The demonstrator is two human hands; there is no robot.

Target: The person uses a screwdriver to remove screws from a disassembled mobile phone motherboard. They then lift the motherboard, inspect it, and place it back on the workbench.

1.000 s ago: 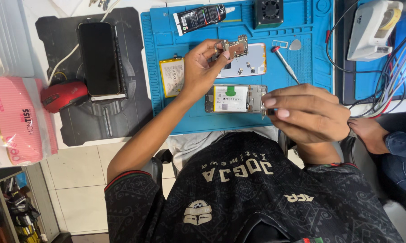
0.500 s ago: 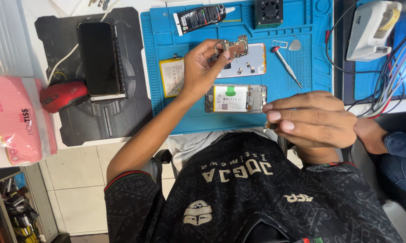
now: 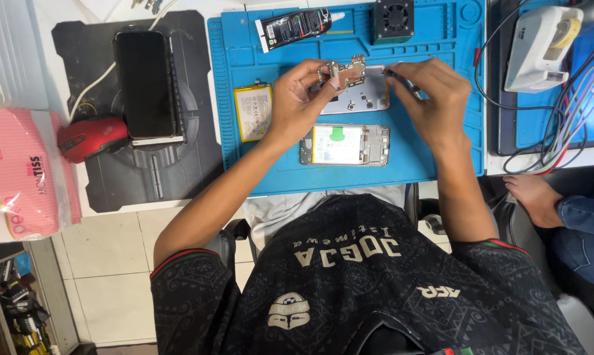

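At the far left lies a pink pack (image 3: 21, 174) in clear wrap. Right of it sits a red mouse (image 3: 90, 137) on a dark mat (image 3: 178, 177), with a black phone (image 3: 146, 85) just beside it. Further right is the blue mat (image 3: 442, 164). On its left part lies a battery (image 3: 253, 112); a black tube (image 3: 294, 27) lies at its far edge, and a small fan (image 3: 393, 20) right of that. The left hand (image 3: 296, 105) pinches a circuit board (image 3: 344, 72) between thumb and fingers, held above a white back cover (image 3: 366, 98). Nearer, an opened phone frame (image 3: 345, 144) lies flat on the blue mat. The right hand (image 3: 432, 98) is closed on a thin tool (image 3: 392, 73), its tip just beside the board's right edge. At the far right stand a white device (image 3: 540, 46) and a bunch of cables (image 3: 573, 112); another person's foot (image 3: 534, 197) shows below.
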